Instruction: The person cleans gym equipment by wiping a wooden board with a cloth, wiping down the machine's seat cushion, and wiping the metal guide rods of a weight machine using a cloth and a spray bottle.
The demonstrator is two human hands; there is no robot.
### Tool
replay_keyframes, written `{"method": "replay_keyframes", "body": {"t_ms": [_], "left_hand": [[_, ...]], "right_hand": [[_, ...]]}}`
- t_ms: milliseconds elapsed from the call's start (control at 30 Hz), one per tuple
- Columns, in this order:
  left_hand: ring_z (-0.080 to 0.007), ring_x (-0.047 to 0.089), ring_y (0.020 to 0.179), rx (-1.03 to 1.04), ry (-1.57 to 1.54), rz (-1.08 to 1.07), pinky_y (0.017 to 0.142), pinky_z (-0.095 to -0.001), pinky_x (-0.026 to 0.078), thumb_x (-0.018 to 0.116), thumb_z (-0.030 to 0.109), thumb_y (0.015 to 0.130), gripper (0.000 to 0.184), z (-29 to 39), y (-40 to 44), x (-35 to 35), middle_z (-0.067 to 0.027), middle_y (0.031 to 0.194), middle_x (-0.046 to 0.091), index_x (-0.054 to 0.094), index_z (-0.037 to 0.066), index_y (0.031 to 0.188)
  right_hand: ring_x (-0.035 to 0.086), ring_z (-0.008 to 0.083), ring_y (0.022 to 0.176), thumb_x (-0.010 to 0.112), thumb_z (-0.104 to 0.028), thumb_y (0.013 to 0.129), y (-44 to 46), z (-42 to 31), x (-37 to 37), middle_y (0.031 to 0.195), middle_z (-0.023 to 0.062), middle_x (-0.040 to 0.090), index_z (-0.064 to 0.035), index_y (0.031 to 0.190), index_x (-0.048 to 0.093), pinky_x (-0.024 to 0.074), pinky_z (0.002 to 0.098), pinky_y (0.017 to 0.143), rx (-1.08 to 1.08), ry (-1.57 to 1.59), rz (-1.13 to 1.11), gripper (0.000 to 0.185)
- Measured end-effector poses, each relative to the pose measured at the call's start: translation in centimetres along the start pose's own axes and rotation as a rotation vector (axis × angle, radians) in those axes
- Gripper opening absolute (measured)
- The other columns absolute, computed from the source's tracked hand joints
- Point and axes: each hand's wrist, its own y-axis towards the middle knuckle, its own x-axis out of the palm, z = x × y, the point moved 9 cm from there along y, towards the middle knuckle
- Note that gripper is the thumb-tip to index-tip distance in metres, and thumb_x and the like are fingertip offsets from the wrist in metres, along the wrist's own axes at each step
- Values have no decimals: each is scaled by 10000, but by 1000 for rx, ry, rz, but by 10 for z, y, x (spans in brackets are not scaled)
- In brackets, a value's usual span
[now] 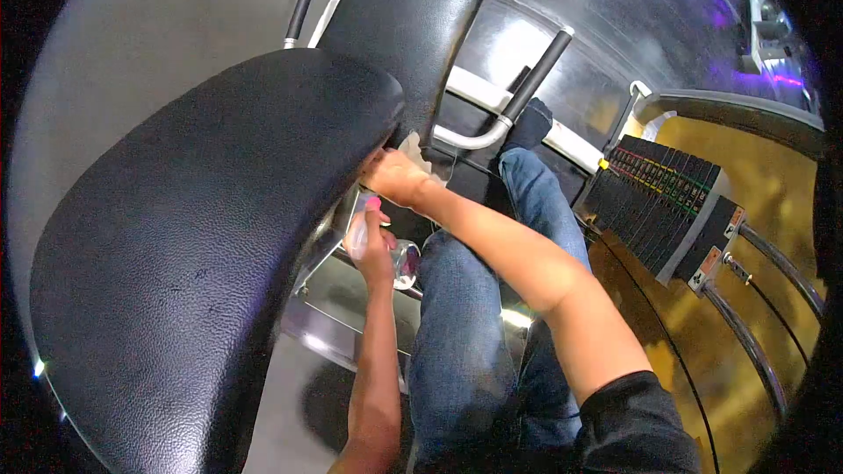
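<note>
The padding (193, 219) is black, the jeans (461, 316) faded blue, the sleeve (637, 421) black.

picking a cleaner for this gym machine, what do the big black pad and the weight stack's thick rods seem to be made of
The big black pad looks like leather or vinyl, soft-sheened, from its pebbled grain; I can't tell which. The thick rods look like smooth, polished metal, going by their glossy streaks.
</note>
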Motion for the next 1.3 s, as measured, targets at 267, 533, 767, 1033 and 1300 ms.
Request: {"method": "replay_keyframes", "body": {"t_ms": [267,533,767,1033,1300], "left_hand": [[-84,454,417,-28,33,-17,410,-241,322,601,262,949,315,-3,3,-9,-18,702,557,577,31,736],[-82,464,432,-87,-28,-63,421,-245,340,615,283,938,287,-21,0,-4,-8,719,561,602,37,790],[-79,458,434,-78,26,-95,431,-247,343,589,318,954,306,-16,-3,4,-10,701,559,611,35,841],[-82,465,443,-107,31,-85,437,-252,337,590,355,948,336,-22,-1,-7,-16,723,566,622,32,864],[-91,480,447,-152,9,-70,437,-247,345,581,356,951,344,-29,3,-12,-31,749,588,656,20,972]], "right_hand": [[515,321,1107,572,-96,783,-42,36,-32,1131,23,582,-129,1087,639,539,377,843,6,195,-155,313],[523,313,1030,697,-87,733,-85,116,-92,1121,10,588,-153,1090,654,535,385,842,453,195,265,365],[525,310,1062,570,-91,773,-37,53,-51,1066,37,609,-86,940,678,565,379,779,224,179,160,199],[542,306,1071,665,-105,706,-30,93,-77,1091,46,626,-62,981,679,561,393,786,260,140,-3,279],[527,319,1055,720,-83,727,-63,99,-85,1150,4,586,-162,1109,664,533,375,859,447,221,264,394]]}}
